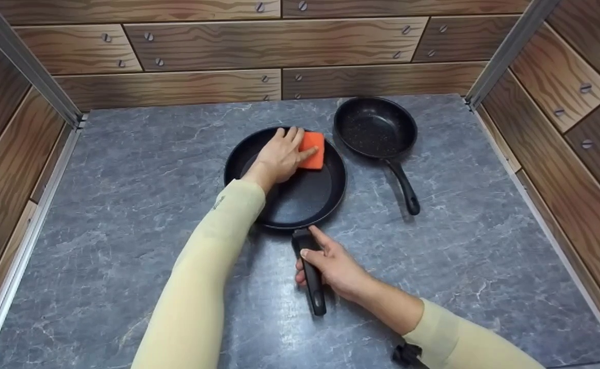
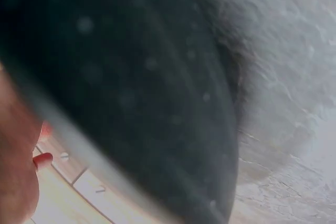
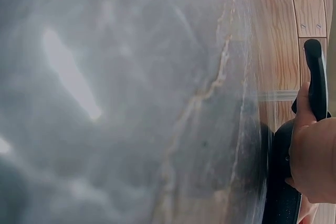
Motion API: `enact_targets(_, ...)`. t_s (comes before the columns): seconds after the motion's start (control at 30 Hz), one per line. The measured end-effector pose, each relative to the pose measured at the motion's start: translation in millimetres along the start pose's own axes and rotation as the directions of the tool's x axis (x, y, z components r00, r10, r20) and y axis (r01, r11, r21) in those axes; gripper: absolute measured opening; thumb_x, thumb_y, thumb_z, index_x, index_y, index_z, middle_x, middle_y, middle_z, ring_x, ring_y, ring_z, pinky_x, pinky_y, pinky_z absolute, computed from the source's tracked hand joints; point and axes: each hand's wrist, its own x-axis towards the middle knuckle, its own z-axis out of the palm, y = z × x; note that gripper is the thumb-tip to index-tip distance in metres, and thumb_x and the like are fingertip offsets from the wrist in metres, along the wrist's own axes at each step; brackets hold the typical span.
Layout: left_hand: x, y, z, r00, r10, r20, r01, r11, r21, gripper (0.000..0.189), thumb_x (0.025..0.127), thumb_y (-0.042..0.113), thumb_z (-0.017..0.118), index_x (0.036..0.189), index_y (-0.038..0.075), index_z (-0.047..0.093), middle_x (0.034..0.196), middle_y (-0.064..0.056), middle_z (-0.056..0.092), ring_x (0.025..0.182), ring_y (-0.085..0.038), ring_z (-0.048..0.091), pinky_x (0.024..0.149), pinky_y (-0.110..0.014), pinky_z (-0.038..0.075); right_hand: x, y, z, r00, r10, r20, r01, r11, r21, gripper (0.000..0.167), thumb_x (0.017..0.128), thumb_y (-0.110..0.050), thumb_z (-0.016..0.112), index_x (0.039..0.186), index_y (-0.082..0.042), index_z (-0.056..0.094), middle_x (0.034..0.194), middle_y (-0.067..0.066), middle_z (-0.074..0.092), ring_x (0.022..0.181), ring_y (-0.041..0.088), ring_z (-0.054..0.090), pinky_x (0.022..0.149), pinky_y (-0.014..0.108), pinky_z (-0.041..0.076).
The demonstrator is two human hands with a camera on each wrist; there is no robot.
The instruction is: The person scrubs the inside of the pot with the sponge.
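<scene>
A large black frying pan sits on the marbled table, its handle toward the wearer. Inside it, my left hand holds an orange sponge near the far right wall, the thumb lying across the sponge. The left wrist view is mostly filled by the pan's dark outer side, with part of the left hand past the rim. My right hand grips the pan's handle close to the rim, thumb on top. In the right wrist view that handle sticks out beyond the right hand.
A smaller black speckled frying pan stands to the right behind the large one, its handle angled toward the front right. Wood-patterned panels enclose the back and sides of the grey table, with metal posts at the corners.
</scene>
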Motion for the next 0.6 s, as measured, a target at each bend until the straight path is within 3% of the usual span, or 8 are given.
enact_targets(0.27, 0.9, -1.0, -1.1, 0.999, -0.033, 0.012, 0.033, 0.999, 0.005, 0.062, 0.110, 0.026, 0.048, 0.169, 0.036, 0.030, 0.163, -0.027, 0.033, 0.147, -0.042, 0.035, 0.114, -0.056, 0.035, -0.5, -0.2, -0.5, 1.000, 0.003, -0.003, -0.003, 1.000, -0.014, 0.085, 0.109, -0.010, 0.056, 0.172, -0.011, -0.001, 0.092, 0.015, 0.068, 0.072, 0.019, 0.073, 0.073, 0.042, 0.064)
enact_targets(0.6, -1.3, -7.6, 0.5, 0.993, -0.090, 0.079, 0.090, 0.996, -0.006, 0.062, 0.111, 0.026, 0.048, 0.169, 0.034, 0.029, 0.164, -0.027, 0.031, 0.148, -0.043, 0.034, 0.114, -0.056, 0.035, -0.1, 0.1, -0.5, 1.000, 0.009, -0.004, -0.009, 1.000, -0.009, 0.085, 0.109, -0.010, 0.056, 0.171, -0.012, -0.002, 0.091, 0.014, 0.068, 0.072, 0.019, 0.073, 0.074, 0.043, 0.064)
